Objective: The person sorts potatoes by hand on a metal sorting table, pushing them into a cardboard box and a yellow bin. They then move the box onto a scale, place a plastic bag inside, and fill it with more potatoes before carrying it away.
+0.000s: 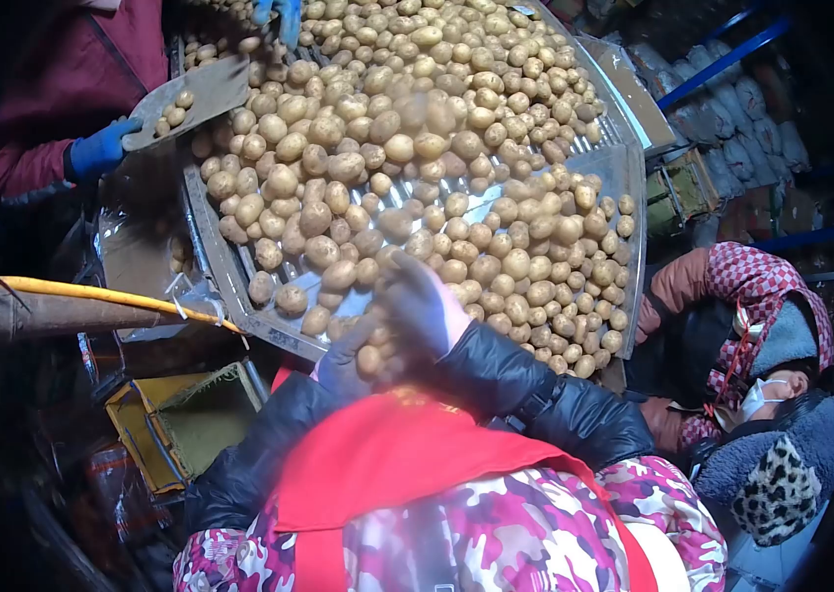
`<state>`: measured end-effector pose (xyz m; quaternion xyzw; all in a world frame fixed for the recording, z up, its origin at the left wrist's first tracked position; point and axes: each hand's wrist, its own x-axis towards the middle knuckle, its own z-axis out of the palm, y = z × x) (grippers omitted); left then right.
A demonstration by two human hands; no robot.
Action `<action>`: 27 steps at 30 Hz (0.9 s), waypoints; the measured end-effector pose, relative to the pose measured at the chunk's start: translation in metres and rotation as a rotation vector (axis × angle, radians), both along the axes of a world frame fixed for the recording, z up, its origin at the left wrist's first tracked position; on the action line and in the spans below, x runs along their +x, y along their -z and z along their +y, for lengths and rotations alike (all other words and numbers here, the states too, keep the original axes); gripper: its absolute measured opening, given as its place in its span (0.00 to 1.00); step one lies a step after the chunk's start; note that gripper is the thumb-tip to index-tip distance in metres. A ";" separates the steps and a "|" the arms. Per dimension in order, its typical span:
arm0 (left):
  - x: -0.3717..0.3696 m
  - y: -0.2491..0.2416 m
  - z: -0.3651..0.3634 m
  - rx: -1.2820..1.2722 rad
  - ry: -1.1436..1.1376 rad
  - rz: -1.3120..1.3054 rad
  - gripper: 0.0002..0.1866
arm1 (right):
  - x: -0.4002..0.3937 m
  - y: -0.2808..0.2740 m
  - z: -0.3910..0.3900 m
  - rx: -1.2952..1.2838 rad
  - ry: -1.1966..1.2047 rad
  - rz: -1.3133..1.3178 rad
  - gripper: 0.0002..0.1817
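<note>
Tan potatoes (525,261) lie heaped over the worktop (264,324), thick at the far side, looser nr me. Step in hand, I'd judge: handling them at the near edge. My L grip (342,361) is down by a few at the rim; R grip (419,301) reaches in just ahead, at the heap. Both blurred, so I can't tell how far open or if either has hold of one. Next move calls for light fingers imo, w/ loose ones close to the rim that could roll off. On far L, a co-worker's blue-gloved hand (101,150) holds a scoop (212,91) w/ a few small potatoes; masked person (782,454) to my R
</note>
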<state>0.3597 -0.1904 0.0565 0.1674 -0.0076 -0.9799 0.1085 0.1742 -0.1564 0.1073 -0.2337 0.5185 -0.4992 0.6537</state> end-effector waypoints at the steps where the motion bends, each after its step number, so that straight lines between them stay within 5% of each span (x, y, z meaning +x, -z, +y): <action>1: 0.000 -0.012 -0.001 -0.074 0.007 -0.086 0.21 | -0.004 -0.008 0.000 0.065 -0.007 -0.071 0.33; 4: -0.001 -0.006 0.000 0.057 0.017 -0.033 0.10 | -0.014 -0.028 -0.004 0.229 -0.148 -0.229 0.29; 6: -0.008 -0.024 0.006 -0.029 0.030 -0.248 0.13 | -0.011 -0.061 -0.001 0.281 -0.244 -0.264 0.25; 10: -0.007 -0.051 0.003 -0.184 0.048 -0.229 0.10 | -0.014 -0.028 -0.008 0.160 -0.429 -0.071 0.20; 15: -0.001 -0.063 -0.009 -0.688 0.302 -0.441 0.09 | -0.011 -0.016 -0.005 -0.008 -0.421 -0.075 0.19; 17: 0.007 -0.058 -0.011 -0.927 0.332 -0.422 0.11 | -0.012 0.008 -0.010 -0.197 -0.589 0.269 0.17; 19: 0.012 -0.060 -0.014 -1.279 0.292 -0.368 0.11 | -0.007 0.041 -0.023 -0.633 -0.961 1.117 0.16; 24: 0.025 -0.038 -0.013 -2.051 0.058 -0.257 0.19 | -0.001 0.011 -0.008 -0.579 -0.619 0.982 0.10; 27: 0.039 -0.039 -0.012 -2.051 0.032 -0.291 0.19 | 0.015 -0.010 -0.016 -0.438 -0.580 1.182 0.08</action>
